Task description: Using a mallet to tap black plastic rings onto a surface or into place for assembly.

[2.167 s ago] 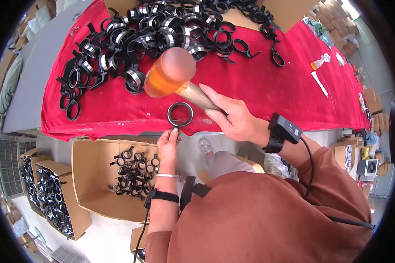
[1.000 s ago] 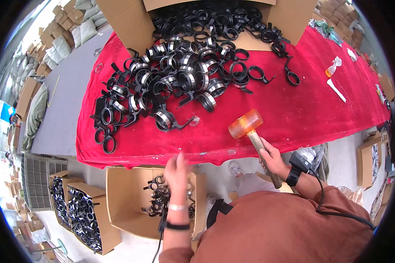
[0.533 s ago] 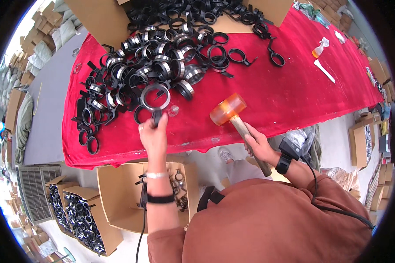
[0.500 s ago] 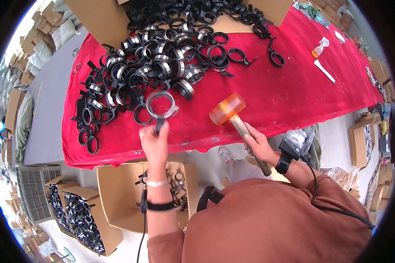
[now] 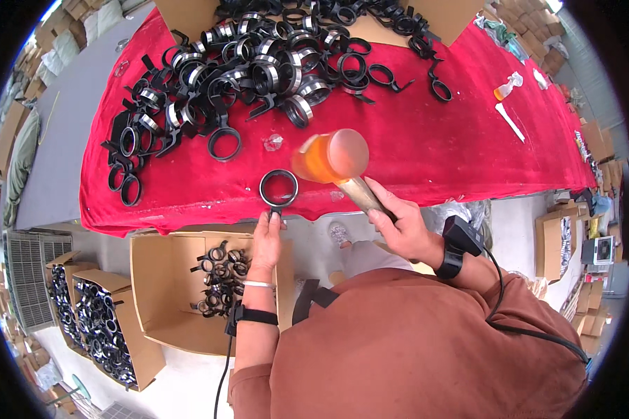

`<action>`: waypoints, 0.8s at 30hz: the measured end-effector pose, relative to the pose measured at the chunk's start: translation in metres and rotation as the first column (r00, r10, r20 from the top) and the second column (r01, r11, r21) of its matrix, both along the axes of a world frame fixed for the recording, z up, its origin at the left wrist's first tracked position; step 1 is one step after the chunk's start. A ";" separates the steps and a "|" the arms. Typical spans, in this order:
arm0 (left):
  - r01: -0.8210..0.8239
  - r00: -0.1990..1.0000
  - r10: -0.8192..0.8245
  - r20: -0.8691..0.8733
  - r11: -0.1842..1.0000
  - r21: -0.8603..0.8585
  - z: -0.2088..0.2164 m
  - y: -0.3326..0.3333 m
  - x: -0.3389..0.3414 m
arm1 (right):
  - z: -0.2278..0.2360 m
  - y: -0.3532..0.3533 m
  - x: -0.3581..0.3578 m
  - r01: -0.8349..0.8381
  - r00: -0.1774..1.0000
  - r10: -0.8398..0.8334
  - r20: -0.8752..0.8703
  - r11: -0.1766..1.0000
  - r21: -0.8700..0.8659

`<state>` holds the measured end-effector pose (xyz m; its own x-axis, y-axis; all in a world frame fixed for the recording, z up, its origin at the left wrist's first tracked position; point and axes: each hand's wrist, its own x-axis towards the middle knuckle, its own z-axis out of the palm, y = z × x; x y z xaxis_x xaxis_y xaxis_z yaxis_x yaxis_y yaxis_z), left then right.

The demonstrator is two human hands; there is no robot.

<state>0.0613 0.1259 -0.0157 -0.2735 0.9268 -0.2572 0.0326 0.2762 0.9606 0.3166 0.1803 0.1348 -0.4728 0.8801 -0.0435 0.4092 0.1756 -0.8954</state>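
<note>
My left hand (image 5: 267, 241) is closed on the short tab of a black ring bracket (image 5: 279, 173), holding it at the near edge of the red-covered table. The ring's black side faces up. In my right hand (image 5: 402, 227) is a mallet with a translucent orange head (image 5: 333, 157), its wooden handle (image 5: 363, 197) gripped close to the head end. The head, partly smeared by motion, is just right of and beyond the ring, apart from it in the picture. A small clear plastic scrap (image 5: 273, 142) lies on the cloth beyond the ring.
A heap of black and silver ring brackets (image 5: 265, 73) covers the far left of the red cloth (image 5: 426, 146), spilling from a cardboard box (image 5: 461, 21). Below the near edge stands an open carton (image 5: 164, 279) with more brackets; fuller boxes (image 5: 108, 325) sit left of it.
My left hand has brought the ring bracket nearer and rightward, its face changing from silver to black. The mallet head has shifted left and looks larger. The whole view has shifted slightly.
</note>
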 end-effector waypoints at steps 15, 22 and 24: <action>-0.002 0.999 0.002 0.051 1.000 -0.012 0.000 0.005 0.002 | 0.033 0.015 -0.043 -0.222 0.969 0.245 0.004 0.870 0.441; -0.001 0.999 0.002 0.046 1.000 -0.022 0.005 0.009 0.005 | -0.004 0.045 -0.093 -0.374 0.795 0.261 0.548 0.922 0.104; -0.006 0.999 0.005 -0.046 1.000 -0.030 0.009 0.010 0.003 | -0.001 0.064 -0.098 -0.386 0.842 0.304 0.445 0.917 0.104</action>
